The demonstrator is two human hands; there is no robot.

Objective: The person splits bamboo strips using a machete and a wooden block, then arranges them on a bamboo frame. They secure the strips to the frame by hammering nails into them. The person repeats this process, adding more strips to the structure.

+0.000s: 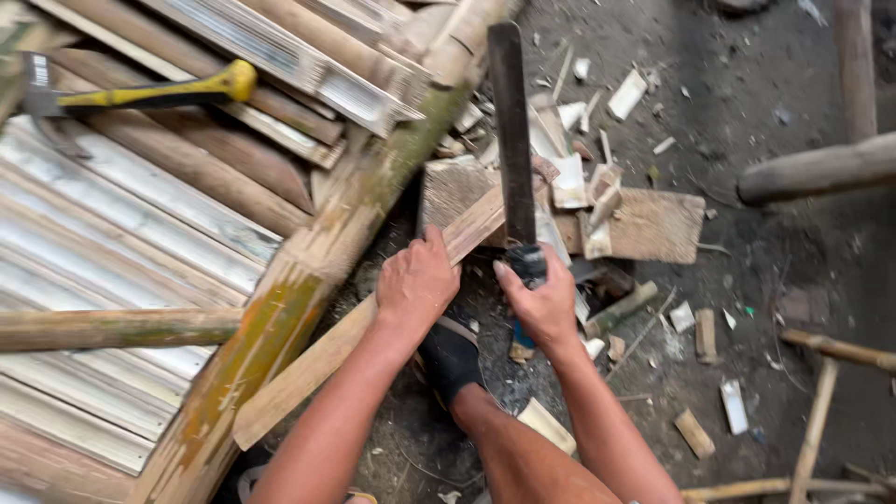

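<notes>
Dark dirt floor (765,84) is littered with pale wood chips; split bamboo slats (121,224) lie stacked at left, a yellow-handled axe (149,93) resting on them. The left hand (415,285) presses down on a flat bamboo strip (373,327), its grip clenched around it. The right hand (541,303) grasps the handle of a long dark machete (511,131), blade upright against the strip over a flat wooden block (653,224).

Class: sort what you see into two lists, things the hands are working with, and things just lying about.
In use: left hand on bamboo slat; right hand gripping machete; chopping board.

Lying about: yellow-handled hammer; thick bamboo pole; split bamboo stack; offcuts.
</notes>
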